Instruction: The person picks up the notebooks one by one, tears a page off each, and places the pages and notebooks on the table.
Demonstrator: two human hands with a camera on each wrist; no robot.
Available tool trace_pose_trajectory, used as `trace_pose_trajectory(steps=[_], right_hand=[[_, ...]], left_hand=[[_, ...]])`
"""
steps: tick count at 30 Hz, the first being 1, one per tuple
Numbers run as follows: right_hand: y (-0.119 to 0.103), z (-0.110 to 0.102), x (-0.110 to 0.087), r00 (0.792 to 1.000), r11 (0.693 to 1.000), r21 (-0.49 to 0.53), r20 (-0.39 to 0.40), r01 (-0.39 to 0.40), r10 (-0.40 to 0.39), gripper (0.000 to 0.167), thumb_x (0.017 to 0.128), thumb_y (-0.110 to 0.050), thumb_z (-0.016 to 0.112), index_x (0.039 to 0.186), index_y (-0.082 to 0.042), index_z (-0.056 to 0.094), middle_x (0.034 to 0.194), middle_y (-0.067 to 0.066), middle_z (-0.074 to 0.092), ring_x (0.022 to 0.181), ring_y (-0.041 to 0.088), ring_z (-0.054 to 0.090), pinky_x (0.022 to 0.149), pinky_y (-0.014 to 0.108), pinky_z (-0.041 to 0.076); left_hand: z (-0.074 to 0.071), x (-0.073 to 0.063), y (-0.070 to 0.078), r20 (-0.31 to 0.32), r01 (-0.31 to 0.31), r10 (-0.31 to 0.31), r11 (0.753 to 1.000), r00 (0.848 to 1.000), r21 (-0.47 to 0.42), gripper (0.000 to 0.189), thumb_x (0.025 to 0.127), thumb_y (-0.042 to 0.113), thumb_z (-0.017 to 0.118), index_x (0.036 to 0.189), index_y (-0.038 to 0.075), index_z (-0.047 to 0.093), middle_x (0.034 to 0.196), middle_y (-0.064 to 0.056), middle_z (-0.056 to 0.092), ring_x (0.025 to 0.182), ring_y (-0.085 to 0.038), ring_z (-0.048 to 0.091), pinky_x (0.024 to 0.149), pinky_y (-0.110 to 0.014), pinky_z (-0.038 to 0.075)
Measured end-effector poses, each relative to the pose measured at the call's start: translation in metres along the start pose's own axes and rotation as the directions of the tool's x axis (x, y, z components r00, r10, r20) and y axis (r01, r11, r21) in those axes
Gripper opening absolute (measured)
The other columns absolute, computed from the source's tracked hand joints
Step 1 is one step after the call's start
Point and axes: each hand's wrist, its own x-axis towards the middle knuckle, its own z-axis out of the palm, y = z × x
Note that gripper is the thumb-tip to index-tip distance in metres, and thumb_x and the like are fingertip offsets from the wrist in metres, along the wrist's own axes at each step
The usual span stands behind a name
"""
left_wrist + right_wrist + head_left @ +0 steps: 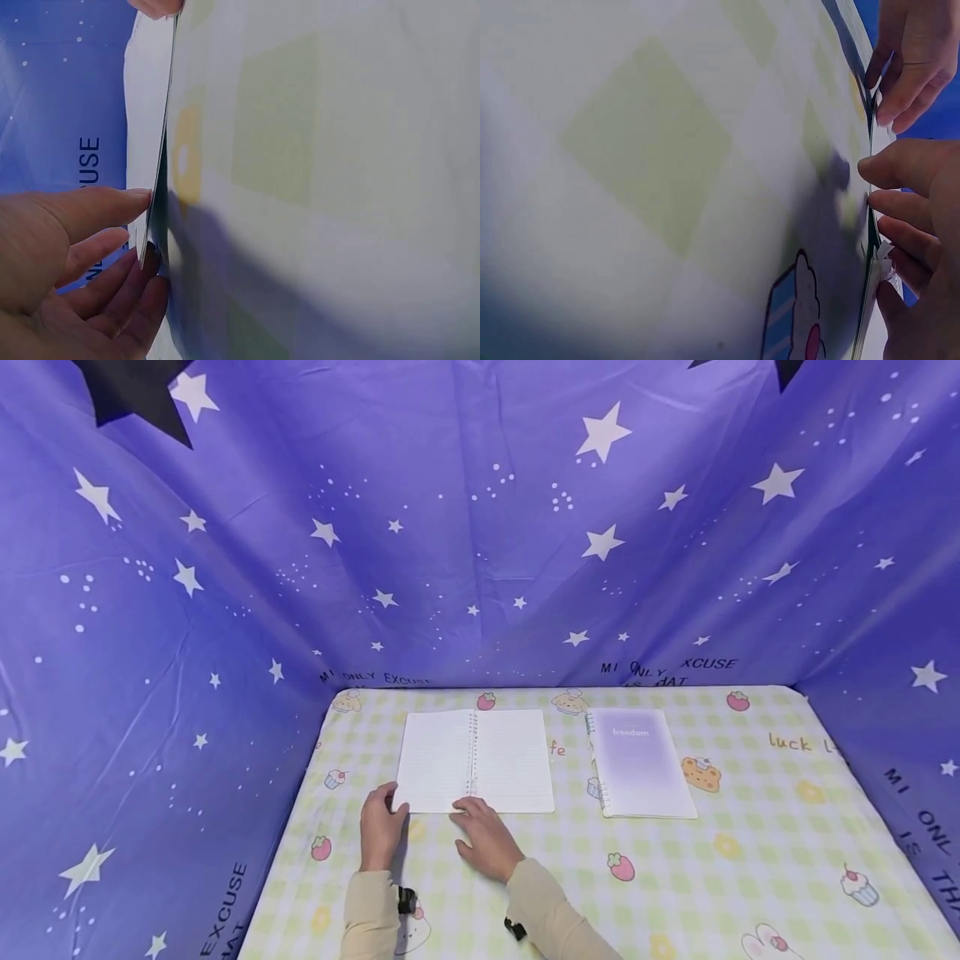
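Observation:
A spiral-bound notebook [437, 758] lies open flat, its lined white pages facing up. My left hand [381, 828] is at its lower left corner. In the left wrist view, the thumb is above the notebook's edge [160, 169] and the fingers beneath, pinching a slightly lifted corner. My right hand [489, 843] rests at the bottom edge beside the coil. In the right wrist view, its fingers [911, 232] lie loosely extended on the notebook, touching it near the binding, and the thumb stands apart from them.
To the right lies a closed purple notebook [645, 777] marked "freedom", its coil on the left side. A green-and-white checked cloth [555, 885] with cartoon prints covers the table. Purple star-patterned curtains [465, 552] rise behind and at both sides.

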Motion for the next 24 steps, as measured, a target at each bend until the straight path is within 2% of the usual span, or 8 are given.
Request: trace_pose_trajectory(steps=[4, 9, 12, 18, 24], right_hand=[[0.0, -0.001, 0.001, 1.0, 0.999, 0.04, 0.005, -0.007, 0.007, 0.038, 0.092, -0.019, 0.067, 0.128, -0.006, 0.065, 0.136, 0.005, 0.057, 0.132, 0.023, 0.046, 0.112, 0.04, 0.039], [-0.001, -0.005, 0.001, 1.0, 0.998, 0.069, 0.025, -0.009, 0.007, 0.038, 0.094, -0.018, 0.066, 0.129, -0.006, 0.064, 0.137, 0.006, 0.056, 0.133, 0.024, 0.046, 0.112, 0.042, 0.04], [-0.002, -0.011, 0.001, 0.999, 0.998, 0.055, 0.03, 0.014, -0.016, 0.037, 0.093, -0.017, 0.066, 0.129, -0.005, 0.064, 0.135, 0.007, 0.057, 0.132, 0.025, 0.047, 0.112, 0.042, 0.041], [0.004, -0.023, 0.004, 0.998, 0.994, 0.079, -0.007, 0.071, -0.07, 0.035, 0.092, -0.013, 0.068, 0.125, -0.003, 0.065, 0.13, 0.01, 0.059, 0.126, 0.027, 0.051, 0.109, 0.042, 0.044], [0.018, -0.039, 0.007, 0.997, 0.992, 0.118, -0.068, 0.043, -0.035, 0.035, 0.091, -0.012, 0.069, 0.124, -0.005, 0.064, 0.127, 0.007, 0.059, 0.124, 0.025, 0.051, 0.109, 0.04, 0.044]], left_hand=[[0.0, 0.002, -0.001, 0.01, 0.003, -0.003, 1.0, 1.0, 0.012, 0.041, 0.082, 0.0, 0.074, 0.122, -0.006, 0.064, 0.107, -0.021, 0.064, 0.098, -0.035, 0.062, 0.09, -0.05, 0.051], [0.003, 0.003, 0.003, -0.007, -0.029, 0.029, 1.0, 1.0, -0.005, 0.038, 0.082, 0.0, 0.074, 0.119, -0.005, 0.066, 0.115, -0.022, 0.063, 0.109, -0.038, 0.061, 0.1, -0.051, 0.048], [0.007, 0.003, 0.011, -0.001, -0.051, 0.051, 0.998, 0.999, -0.038, 0.035, 0.083, 0.001, 0.073, 0.118, -0.002, 0.067, 0.118, -0.021, 0.062, 0.109, -0.037, 0.062, 0.098, -0.051, 0.05], [0.023, 0.001, 0.028, 0.025, -0.111, 0.113, 0.991, 0.993, -0.071, 0.03, 0.086, 0.004, 0.071, 0.115, 0.0, 0.068, 0.117, -0.018, 0.063, 0.107, -0.035, 0.064, 0.094, -0.05, 0.052], [0.044, -0.001, 0.042, 0.107, -0.206, 0.212, 0.976, 0.971, -0.066, 0.031, 0.089, 0.007, 0.069, 0.118, -0.001, 0.065, 0.12, -0.018, 0.064, 0.115, -0.037, 0.061, 0.103, -0.049, 0.047]])
